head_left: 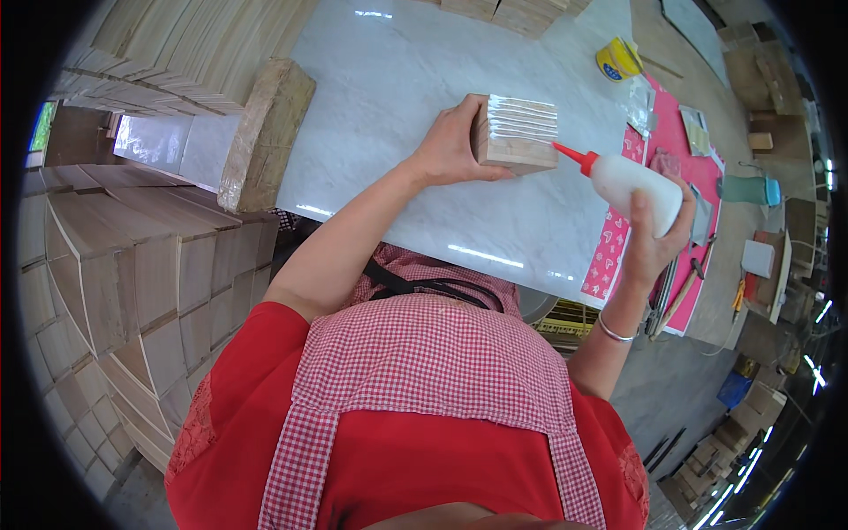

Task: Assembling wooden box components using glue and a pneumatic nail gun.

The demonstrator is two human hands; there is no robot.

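Note:
My left hand (450, 146) grips the left end of a stack of small wooden boards (521, 155) above the white marbled tabletop (397, 88). Lines of white glue (523, 115) run along the stack's upper face, one beside another. In my right hand (658, 234) is a white squeeze bottle of glue (636, 187), tilted so that its red nozzle (570, 152) points left. The nozzle's tip is at the right end of the stack, by the lowest glue lines; whether it touches the wood I cannot tell.
A tape-wrapped block (269, 132) stands at the table's left edge, with stacked wooden boards (190, 53) behind it. Wooden boxes (132, 283) are piled on the left. A yellow tub (618, 59) stands far right. A pink patterned sheet (609, 256) bears a hammer (680, 296) and other tools.

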